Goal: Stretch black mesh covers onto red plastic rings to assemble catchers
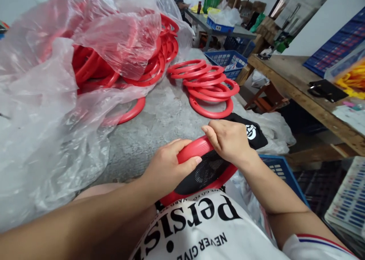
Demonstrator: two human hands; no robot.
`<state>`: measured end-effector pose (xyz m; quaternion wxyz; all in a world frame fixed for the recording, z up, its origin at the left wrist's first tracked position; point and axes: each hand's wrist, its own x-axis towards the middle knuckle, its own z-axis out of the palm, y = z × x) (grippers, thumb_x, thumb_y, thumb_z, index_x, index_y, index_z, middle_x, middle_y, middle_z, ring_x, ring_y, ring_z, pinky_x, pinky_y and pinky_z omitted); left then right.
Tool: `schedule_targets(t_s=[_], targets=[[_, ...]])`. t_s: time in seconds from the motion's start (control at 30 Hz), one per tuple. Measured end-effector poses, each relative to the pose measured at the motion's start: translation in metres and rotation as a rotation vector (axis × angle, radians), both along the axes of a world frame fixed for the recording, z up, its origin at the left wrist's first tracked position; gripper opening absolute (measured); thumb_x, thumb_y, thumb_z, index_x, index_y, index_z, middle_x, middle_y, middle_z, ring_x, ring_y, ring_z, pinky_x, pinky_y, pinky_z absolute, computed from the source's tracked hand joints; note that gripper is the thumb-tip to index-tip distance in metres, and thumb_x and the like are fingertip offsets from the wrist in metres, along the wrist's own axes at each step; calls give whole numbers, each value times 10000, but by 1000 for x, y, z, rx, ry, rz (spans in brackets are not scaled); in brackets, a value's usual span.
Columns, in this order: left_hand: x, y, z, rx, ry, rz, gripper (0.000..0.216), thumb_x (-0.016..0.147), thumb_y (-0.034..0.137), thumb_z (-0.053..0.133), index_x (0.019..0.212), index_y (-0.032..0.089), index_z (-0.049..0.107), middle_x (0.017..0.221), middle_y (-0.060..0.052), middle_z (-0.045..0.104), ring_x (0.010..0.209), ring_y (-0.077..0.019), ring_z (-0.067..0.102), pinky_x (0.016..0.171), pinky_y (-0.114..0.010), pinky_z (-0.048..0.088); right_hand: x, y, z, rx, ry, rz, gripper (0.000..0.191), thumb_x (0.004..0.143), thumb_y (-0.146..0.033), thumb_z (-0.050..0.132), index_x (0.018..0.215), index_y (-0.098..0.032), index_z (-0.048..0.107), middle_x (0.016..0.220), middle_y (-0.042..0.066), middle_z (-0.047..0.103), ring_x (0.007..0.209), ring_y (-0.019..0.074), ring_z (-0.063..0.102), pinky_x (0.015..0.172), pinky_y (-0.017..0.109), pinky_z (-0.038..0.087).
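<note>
My left hand (168, 161) and right hand (230, 139) are curled snugly round a red ring (194, 149) by the counter's (159, 119) near edge. Guess I'm seating its black mesh (209, 169); next needs even pressure.

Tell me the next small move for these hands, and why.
Probably slide the right hand a little along the red ring, steadying it with the left hand: both sit close together on its far side, with black mesh just inside, so spreading them should give better control.
</note>
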<state>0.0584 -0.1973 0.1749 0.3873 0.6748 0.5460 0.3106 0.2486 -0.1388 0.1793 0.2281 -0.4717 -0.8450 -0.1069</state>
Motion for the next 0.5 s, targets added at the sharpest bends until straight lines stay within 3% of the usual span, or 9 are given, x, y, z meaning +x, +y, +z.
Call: schedule_targets(t_s=[0.23, 0.37, 0.5], targets=[[7, 6, 1, -12, 21, -2, 252, 831, 297, 665, 1067, 240, 734, 1029, -16, 757, 951, -208, 706, 891, -370, 570, 12, 6, -6, -155, 68, 21, 684, 1062, -581, 163, 709, -186, 595, 592, 35, 559, 542, 140, 451, 564, 306, 235], [8, 5, 1, 10, 87, -30, 240, 819, 284, 680, 1048, 240, 738, 1039, -22, 754, 978, -227, 703, 928, -395, 557, 11, 0, 2, -354, 6, 188, 669, 1033, -668, 205, 822, -184, 616, 727, 43, 642, 646, 149, 544, 597, 286, 267], [9, 5, 5, -10, 49, -60, 256, 804, 283, 702, 1055, 266, 743, 1072, -6, 761, 1013, -228, 705, 963, -392, 548, 4, -8, 9, -354, -27, 227, 695, 1005, -715, 226, 747, -185, 594, 664, 39, 612, 613, 144, 520, 585, 288, 255]])
